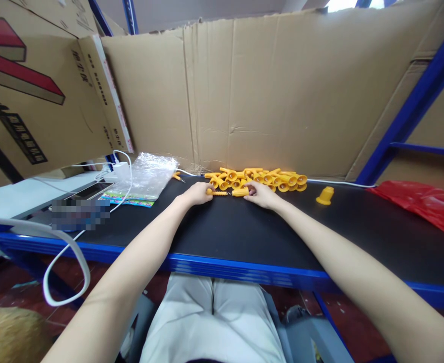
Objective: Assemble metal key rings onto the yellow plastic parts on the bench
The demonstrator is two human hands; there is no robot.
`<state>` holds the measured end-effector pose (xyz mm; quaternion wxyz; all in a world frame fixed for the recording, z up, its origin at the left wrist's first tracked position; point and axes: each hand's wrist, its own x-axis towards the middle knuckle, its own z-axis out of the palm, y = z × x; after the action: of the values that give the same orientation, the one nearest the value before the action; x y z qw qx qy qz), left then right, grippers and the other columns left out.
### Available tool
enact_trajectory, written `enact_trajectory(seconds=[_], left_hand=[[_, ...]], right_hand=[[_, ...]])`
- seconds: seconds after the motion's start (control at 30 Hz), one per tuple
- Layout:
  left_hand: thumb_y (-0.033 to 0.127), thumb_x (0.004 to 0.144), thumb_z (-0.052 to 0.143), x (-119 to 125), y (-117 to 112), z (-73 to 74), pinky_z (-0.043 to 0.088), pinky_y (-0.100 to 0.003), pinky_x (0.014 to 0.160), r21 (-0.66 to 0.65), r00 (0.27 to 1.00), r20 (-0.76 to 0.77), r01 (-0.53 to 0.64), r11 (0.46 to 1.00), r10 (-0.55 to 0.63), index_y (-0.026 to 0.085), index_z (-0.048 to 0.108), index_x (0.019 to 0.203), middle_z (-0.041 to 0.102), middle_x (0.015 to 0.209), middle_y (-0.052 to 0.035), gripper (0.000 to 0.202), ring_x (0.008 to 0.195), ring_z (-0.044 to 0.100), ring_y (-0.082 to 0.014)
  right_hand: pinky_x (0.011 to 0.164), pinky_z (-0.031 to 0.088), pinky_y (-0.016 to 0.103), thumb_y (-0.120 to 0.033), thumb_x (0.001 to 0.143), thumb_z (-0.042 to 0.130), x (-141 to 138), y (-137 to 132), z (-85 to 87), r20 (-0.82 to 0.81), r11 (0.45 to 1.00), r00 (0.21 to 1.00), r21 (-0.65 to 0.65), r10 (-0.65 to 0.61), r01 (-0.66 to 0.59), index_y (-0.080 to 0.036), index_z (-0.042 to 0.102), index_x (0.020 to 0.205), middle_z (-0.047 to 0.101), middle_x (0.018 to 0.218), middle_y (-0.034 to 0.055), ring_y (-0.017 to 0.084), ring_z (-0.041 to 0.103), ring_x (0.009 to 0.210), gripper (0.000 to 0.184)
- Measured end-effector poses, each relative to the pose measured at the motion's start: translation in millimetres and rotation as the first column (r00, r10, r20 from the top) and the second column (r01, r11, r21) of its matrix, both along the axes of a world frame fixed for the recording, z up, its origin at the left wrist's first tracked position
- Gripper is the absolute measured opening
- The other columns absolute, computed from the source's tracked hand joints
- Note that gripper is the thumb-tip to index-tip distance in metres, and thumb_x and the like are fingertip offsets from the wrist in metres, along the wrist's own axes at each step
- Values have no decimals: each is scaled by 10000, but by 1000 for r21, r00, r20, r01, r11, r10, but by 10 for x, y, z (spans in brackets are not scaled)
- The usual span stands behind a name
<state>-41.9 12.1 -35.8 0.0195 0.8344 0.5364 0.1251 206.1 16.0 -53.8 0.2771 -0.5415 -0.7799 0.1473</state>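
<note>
Above the black shelf, my left hand [200, 193] is closed on the handle end of a yellow corkscrew [220, 193]. Its ridged shaft points right and ends in a small metal spiral. Facing that tip is a yellow ribbed sleeve [240, 192], pinched in the fingers of my right hand [262, 195]. Spiral tip and sleeve lie in line, almost meeting; whether they touch I cannot tell. Just behind both hands lies a pile of yellow corkscrews [267, 177], many with their round bell ends facing me. Another corkscrew [177, 176] with a bare spiral lies left of the pile.
A yellow bell-shaped piece [324, 195] stands to the right, before a red plastic bag [422, 201]. Clear plastic packaging [146, 174], a white charger [121, 172] and cables are on the left. Cardboard [282, 96] walls the back; a blue rail [244, 268] edges the front.
</note>
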Motion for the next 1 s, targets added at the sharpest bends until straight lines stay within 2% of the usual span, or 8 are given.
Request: enact_trajectory(seconds=[0.1,0.2,0.43,0.63,0.77,0.87,1.0], left_hand=[[259,702,525,25,-21,12,448,-251,699,-25,999,33,23,999,-22,192,640,1050,654,835,-46,373,771,599,-186],[266,694,541,51,-36,17,451,-242,698,-62,998,66,27,998,-23,188,640,1053,650,807,-34,380,759,598,-177],[271,680,558,75,-40,-8,450,-239,704,-91,993,115,8,996,2,184,653,1035,643,763,-24,378,736,598,-172],[265,648,584,56,-12,-28,445,-225,643,-140,972,232,5,990,28,179,670,974,619,648,11,347,648,581,-141],[278,647,593,38,32,-62,442,-220,608,-229,945,319,6,973,69,171,657,956,631,639,13,334,619,582,-130],[272,657,588,32,41,-75,433,-210,594,-286,920,387,66,956,52,166,633,933,641,658,7,299,609,577,-117],[270,667,578,42,-5,-41,380,-199,529,-259,920,393,118,959,-7,166,598,913,605,626,16,268,548,517,-103]], right_hand=[[840,474,306,-137,722,634,37,46,-20,-103,999,995,-33,10,-13,-138,564,1095,625,1035,100,156,600,887,380],[839,479,318,-137,697,659,67,62,-7,-137,997,990,-74,20,-30,-149,587,1037,639,987,81,157,604,886,347],[796,490,302,-270,641,730,71,-16,82,-185,986,980,-134,78,-103,-140,565,839,629,850,60,145,599,782,288],[804,489,305,-247,688,680,64,-41,65,-375,955,925,-249,60,-163,-156,543,837,637,822,48,130,615,749,222],[857,469,293,-237,641,718,81,-5,21,-422,964,904,-206,65,-166,-167,542,885,627,926,50,128,607,850,309],[859,469,295,-250,642,720,100,24,5,-438,963,894,-186,96,-195,-165,527,920,605,993,56,109,605,807,349],[869,462,304,-245,638,726,117,43,-2,-456,973,885,-145,94,-178,-161,530,929,594,1013,60,110,599,825,361]])
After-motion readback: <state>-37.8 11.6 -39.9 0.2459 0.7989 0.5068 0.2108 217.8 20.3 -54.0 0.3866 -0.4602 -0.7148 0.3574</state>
